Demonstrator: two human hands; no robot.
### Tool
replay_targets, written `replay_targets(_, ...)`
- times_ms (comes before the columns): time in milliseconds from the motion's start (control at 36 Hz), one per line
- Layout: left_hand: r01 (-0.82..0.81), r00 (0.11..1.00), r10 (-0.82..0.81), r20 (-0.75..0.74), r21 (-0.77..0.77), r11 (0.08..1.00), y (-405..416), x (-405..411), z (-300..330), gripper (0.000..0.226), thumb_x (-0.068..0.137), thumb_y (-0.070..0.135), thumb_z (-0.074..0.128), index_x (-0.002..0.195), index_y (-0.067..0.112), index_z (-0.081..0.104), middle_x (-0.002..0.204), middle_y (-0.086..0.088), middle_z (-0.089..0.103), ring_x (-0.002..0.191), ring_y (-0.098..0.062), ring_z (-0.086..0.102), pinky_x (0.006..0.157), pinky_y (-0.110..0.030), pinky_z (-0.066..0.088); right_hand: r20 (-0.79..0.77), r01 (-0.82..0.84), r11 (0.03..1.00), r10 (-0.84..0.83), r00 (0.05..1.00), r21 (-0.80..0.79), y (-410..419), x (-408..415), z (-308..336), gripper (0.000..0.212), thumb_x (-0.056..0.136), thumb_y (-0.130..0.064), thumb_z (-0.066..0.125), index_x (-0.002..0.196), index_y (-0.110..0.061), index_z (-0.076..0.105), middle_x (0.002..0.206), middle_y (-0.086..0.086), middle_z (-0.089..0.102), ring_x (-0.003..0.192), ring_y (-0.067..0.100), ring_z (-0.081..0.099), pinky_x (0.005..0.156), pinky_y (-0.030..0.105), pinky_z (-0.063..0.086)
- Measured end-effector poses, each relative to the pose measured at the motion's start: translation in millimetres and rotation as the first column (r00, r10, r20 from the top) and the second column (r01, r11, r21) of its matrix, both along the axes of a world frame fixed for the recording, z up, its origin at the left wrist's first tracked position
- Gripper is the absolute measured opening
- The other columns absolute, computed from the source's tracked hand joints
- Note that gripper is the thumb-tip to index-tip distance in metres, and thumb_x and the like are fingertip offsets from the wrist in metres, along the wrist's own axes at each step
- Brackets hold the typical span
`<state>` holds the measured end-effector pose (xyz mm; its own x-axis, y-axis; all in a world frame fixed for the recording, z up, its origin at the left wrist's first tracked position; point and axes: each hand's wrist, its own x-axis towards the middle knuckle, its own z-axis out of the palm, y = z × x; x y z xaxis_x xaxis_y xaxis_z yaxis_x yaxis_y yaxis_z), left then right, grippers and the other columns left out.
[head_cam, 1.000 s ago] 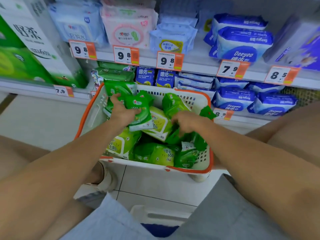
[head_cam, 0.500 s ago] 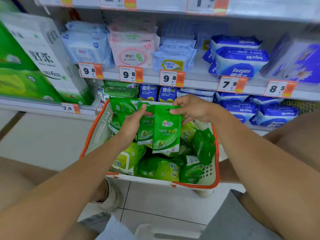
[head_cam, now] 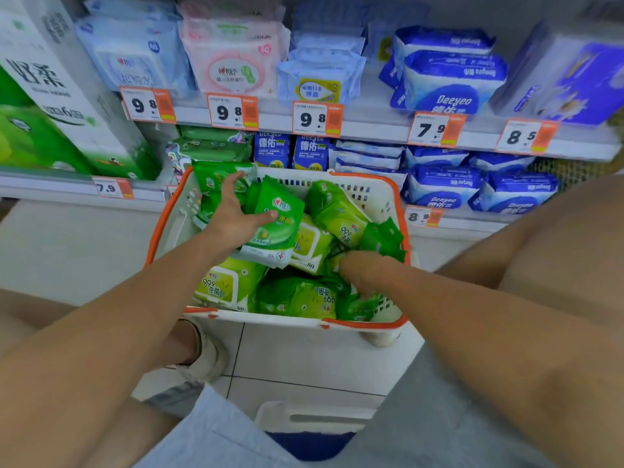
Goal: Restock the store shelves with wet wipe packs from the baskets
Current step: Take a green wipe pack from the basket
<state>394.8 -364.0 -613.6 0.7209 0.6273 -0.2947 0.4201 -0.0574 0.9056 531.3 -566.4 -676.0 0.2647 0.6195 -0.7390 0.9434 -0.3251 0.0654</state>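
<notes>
You are looking down at a white basket with an orange rim, set on the tiled floor in front of store shelves. The basket is filled with green wet wipe packs, lying loose and at mixed angles.

Your left hand reaches into the far left part of the basket. Its thumb lies across the front of a small green pack and its fingers spread out behind the pack, so it holds this pack tilted above the others. A further green pack sits pressed behind it under the same hand.

Your right hand is pushed down among the packs at the right side of the basket, near the rim. Its fingers are buried under the green wrappers, so you cannot tell whether they are spread or closed round anything.

Behind the basket, the lower shelf carries a few green packs on the left, two small blue packs in the middle, and larger blue and white packs to the right. The upper shelf carries pale blue, pink and blue packs, with orange and white price tags along its front edge reading 9.8, 9.8, 9.8, 7.9 and 8.5. A large green and white box stands on the far left.

Your bare knees frame the view on both sides, and a pale shoe rests on the floor just beside the basket's near left corner.
</notes>
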Motion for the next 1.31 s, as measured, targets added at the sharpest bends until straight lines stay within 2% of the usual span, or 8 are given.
replay_targets(139,-0.100,0.994,0.100,0.041,-0.013,0.995,2.3,3.9,1.3,0.067,0.086,0.008,0.075,0.129,0.031,0.028,0.120,-0.015,0.062,0.099,-0.025,0.068,0.081,-0.037,0.058,-0.389,0.305,0.944,-0.237,0.890,0.123,30.6,41.5,59.1,0.016,0.083,-0.031,0.080,0.094,-0.021,0.072,0.095,-0.009,0.067,0.096,0.019,0.061,0.085,0.034,0.048)
replay_targets(278,-0.240,0.967,0.247,0.061,-0.111,0.964,10.0,6.8,7.9,0.067,0.085,0.002,0.074,0.127,0.020,0.026,0.114,-0.010,0.060,0.090,-0.016,0.066,0.078,-0.031,0.057,-0.813,0.762,0.621,-0.338,0.474,0.186,42.2,66.3,123.7,0.012,0.096,-0.012,0.065,0.087,-0.014,0.057,0.076,-0.001,0.049,0.065,0.010,0.044,0.058,0.026,0.035)
replay_targets(389,-0.397,0.893,0.442,0.084,-0.316,0.862,23.9,7.9,24.0,0.081,0.079,0.018,0.083,0.140,0.016,0.030,0.121,-0.002,0.056,0.109,-0.022,0.060,0.099,-0.038,0.046,-0.991,0.969,0.245,-0.122,0.048,0.016,48.1,65.7,140.9,0.018,0.102,-0.006,0.050,0.088,-0.011,0.058,0.075,0.000,0.068,0.062,0.006,0.065,0.054,0.022,0.055)
replay_targets(528,-0.410,0.852,0.514,0.097,-0.486,0.771,44.4,4.7,34.6,0.069,0.068,0.025,0.089,0.130,0.016,0.058,0.112,-0.005,0.074,0.101,-0.029,0.071,0.093,-0.052,0.054,-0.947,0.972,-0.048,0.244,-0.210,-0.228,58.5,62.8,139.0,0.033,0.103,-0.006,0.048,0.072,-0.016,0.044,0.081,0.003,0.071,0.082,0.021,0.067,0.074,0.036,0.056)
replay_targets(639,-0.340,0.849,0.506,0.150,-0.579,0.741,41.0,10.4,49.6,0.050,0.074,0.021,0.086,0.119,0.013,0.066,0.107,-0.009,0.076,0.095,-0.029,0.073,0.085,-0.049,0.057,-0.905,0.947,-0.110,0.345,-0.249,-0.303,73.1,44.8,137.5,0.030,0.102,-0.003,0.048,0.075,-0.014,0.044,0.074,0.005,0.069,0.063,0.015,0.065,0.049,0.024,0.052)
replay_targets(889,-0.165,0.782,0.489,0.387,-0.628,0.761,33.5,18.9,83.8,0.066,0.074,0.012,0.078,0.135,0.012,0.054,0.116,-0.011,0.072,0.102,-0.030,0.072,0.073,-0.044,0.061,-0.977,0.988,-0.002,0.152,-0.151,-0.153,89.0,12.9,137.2,0.056,0.085,0.021,0.056,0.123,-0.019,0.051,0.089,0.013,0.075,0.077,0.025,0.074,0.067,0.036,0.062)
replay_targets(1111,-0.156,0.762,0.470,0.447,-0.577,0.802,26.1,20.1,100.0,0.070,0.064,0.008,0.079,0.130,0.007,0.056,0.113,-0.014,0.073,0.096,-0.031,0.073,0.066,-0.040,0.060,-0.935,0.933,0.256,-0.183,0.304,0.254,94.7,5.8,168.4,0.026,0.084,-0.009,0.069,0.104,-0.025,0.070,0.094,-0.004,0.074,0.086,0.013,0.071,0.083,0.036,0.058)
replay_targets(1306,-0.088,0.808,0.326,0.490,-0.448,0.890,25.7,20.0,136.2,0.050,0.081,0.027,0.073,0.127,0.018,0.058,0.114,-0.004,0.074,0.101,-0.021,0.072,0.076,-0.037,0.061,-0.988,0.964,0.222,0.069,0.136,0.148,111.9,-15.4,196.9,0.034,0.096,-0.034,0.056,0.129,-0.028,0.061,0.123,-0.007,0.071,0.115,0.012,0.067,0.104,0.039,0.050)
